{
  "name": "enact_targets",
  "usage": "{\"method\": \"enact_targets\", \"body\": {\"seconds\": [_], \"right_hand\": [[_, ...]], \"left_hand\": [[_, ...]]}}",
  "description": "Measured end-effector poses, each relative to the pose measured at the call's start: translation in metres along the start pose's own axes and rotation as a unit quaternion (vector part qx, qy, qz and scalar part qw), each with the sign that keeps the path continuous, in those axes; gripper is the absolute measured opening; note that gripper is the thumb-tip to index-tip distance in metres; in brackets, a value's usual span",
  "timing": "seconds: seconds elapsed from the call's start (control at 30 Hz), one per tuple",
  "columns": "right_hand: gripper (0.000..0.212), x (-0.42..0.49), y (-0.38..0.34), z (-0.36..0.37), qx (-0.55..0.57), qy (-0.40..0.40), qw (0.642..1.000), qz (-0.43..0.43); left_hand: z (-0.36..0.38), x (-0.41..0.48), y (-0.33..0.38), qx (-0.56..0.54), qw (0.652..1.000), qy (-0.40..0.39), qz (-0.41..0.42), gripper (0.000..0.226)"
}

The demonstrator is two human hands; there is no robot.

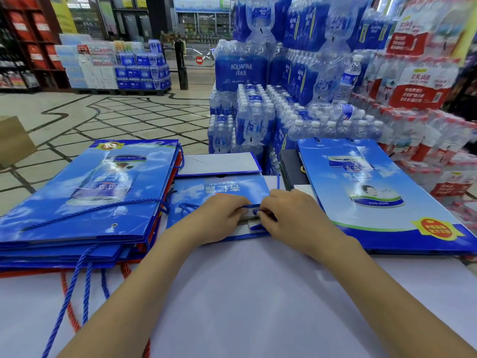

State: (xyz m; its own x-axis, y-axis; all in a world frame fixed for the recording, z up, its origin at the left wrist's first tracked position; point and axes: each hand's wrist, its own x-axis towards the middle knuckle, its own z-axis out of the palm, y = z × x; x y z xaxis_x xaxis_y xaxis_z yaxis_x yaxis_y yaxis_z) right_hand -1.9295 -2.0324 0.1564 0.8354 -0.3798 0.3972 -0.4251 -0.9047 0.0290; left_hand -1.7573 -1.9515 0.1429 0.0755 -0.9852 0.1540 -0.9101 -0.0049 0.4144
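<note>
One flat blue paper bag is laid on the white surface, just right of the bag stack; its blue cord is pinched by left hand and right hand.

A stack of flat blue bags lies on the left of the white table, and another blue bag lies on the right. Behind stand Aquafina water packs and red-labelled packs. A cardboard box sits far left.
</note>
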Motion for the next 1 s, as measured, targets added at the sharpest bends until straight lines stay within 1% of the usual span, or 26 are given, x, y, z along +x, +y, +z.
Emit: {"method": "enact_targets", "body": {"seconds": [0.07, 0.1, 0.2, 0.27, 0.37, 0.43, 0.5, 0.57, 0.63, 0.7, 0.77, 0.87, 0.93, 0.97, 1.0], "right_hand": [[0.020, 0.001, 0.004, -0.001, -0.016, 0.044, 0.999, 0.002], [0.019, 0.002, 0.005, -0.001, -0.017, 0.053, 0.998, 0.004], [0.024, 0.002, 0.004, -0.006, 0.020, 0.033, 0.999, 0.025], [0.024, -0.001, 0.005, -0.009, 0.052, -0.003, 0.998, 0.047], [0.028, -0.004, 0.008, -0.009, 0.072, -0.022, 0.995, 0.060], [0.030, -0.004, 0.011, -0.006, 0.061, -0.027, 0.996, 0.057], [0.029, -0.003, 0.012, -0.006, 0.064, -0.049, 0.995, 0.058], [0.023, -0.003, 0.014, -0.007, 0.082, -0.081, 0.992, 0.056], [0.021, -0.002, 0.016, -0.010, 0.097, -0.116, 0.987, 0.047], [0.020, 0.000, 0.017, -0.010, 0.099, -0.127, 0.986, 0.037], [0.019, -0.001, 0.018, -0.011, 0.104, -0.133, 0.985, 0.040], [0.018, -0.003, 0.016, -0.011, 0.122, -0.149, 0.980, 0.042], [0.011, -0.005, 0.016, -0.011, 0.123, -0.156, 0.979, 0.040], [0.012, -0.005, 0.015, -0.012, 0.126, -0.158, 0.979, 0.041], [0.022, -0.005, 0.013, -0.012, 0.128, -0.157, 0.978, 0.046]], "left_hand": [[-0.002, -0.001, 0.000, -0.032, 0.999, -0.006, -0.012, 0.020], [-0.003, -0.001, -0.001, -0.043, 0.999, -0.009, -0.017, 0.019], [-0.003, -0.002, -0.002, -0.095, 0.995, -0.019, -0.027, 0.017], [-0.005, -0.004, 0.000, -0.144, 0.989, -0.021, -0.033, 0.015], [-0.010, -0.004, 0.003, -0.205, 0.975, -0.027, -0.087, 0.025], [-0.010, -0.003, 0.003, -0.201, 0.972, -0.022, -0.122, 0.031], [-0.008, -0.002, 0.002, -0.154, 0.980, -0.025, -0.123, 0.026], [-0.007, -0.001, 0.000, -0.148, 0.980, -0.023, -0.133, 0.020], [-0.008, 0.000, 0.000, -0.178, 0.970, 0.002, -0.164, 0.021], [-0.008, 0.002, 0.001, -0.212, 0.957, 0.032, -0.194, 0.024], [-0.006, 0.003, 0.004, -0.220, 0.954, 0.041, -0.200, 0.023], [-0.004, 0.002, 0.006, -0.234, 0.953, 0.063, -0.180, 0.017], [-0.007, 0.002, 0.005, -0.249, 0.950, 0.113, -0.149, 0.011], [-0.010, 0.002, 0.005, -0.263, 0.945, 0.143, -0.134, 0.007], [-0.013, 0.002, 0.005, -0.280, 0.937, 0.168, -0.120, 0.003]]}}
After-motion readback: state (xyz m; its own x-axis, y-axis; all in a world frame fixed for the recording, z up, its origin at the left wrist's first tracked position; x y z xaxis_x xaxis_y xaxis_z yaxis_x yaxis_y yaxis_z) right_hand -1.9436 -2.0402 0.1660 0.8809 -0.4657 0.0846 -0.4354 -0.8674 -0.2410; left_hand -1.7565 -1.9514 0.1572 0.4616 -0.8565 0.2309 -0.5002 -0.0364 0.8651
